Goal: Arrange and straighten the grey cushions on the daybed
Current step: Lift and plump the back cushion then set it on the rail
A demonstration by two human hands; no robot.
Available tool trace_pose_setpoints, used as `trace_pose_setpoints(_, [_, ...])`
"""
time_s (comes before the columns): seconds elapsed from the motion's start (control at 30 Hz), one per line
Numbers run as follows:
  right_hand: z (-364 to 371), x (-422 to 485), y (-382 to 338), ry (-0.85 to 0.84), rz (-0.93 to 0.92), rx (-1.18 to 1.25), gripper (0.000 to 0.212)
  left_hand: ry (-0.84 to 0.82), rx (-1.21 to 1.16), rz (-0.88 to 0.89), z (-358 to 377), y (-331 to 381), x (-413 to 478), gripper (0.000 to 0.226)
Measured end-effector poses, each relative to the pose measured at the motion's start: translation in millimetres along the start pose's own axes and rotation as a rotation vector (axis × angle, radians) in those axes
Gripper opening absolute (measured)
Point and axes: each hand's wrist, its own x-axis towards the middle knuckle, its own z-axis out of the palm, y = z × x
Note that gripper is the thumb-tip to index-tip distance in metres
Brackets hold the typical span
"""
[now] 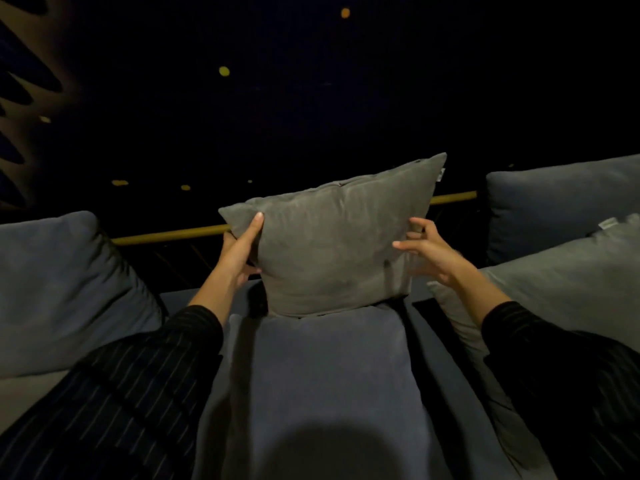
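While upright, cushion [332, 244] between fingers [254, 226].

1. Both arms wore long dark sleeves with thin, pale pinstripes.
2. The left sleeve [114, 393] and right sleeve [554, 362] ended at the wrists.
3. Both hands were bare.

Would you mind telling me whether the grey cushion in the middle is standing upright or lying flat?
Upright, slightly tilted: the grey cushion stands on its lower edge, gripped by the left hand.
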Motion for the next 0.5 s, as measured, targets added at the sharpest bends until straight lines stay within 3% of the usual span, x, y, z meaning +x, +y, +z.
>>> trace_pose_setpoints(0.2, [-45.7,27.1,-12.3,0.173,0.043,-0.102,0.105,0.225,0.168,0.068,4.3,-9.3,26.5,0.048])
trace_pose_setpoints(0.33, [-40.6,42.1,-18.5,0.057,0.054,-0.29,0.108,0.348,0.287,0.018,-15.3,-11.1,47.9,0.042])
trace_pose_setpoints(0.5, [5.6,48.5,-28.3,-0.116,-0.145,-0.295,0.104,0.483,0.344,-0.101,-53.1,-15.2,67.0,0.05])
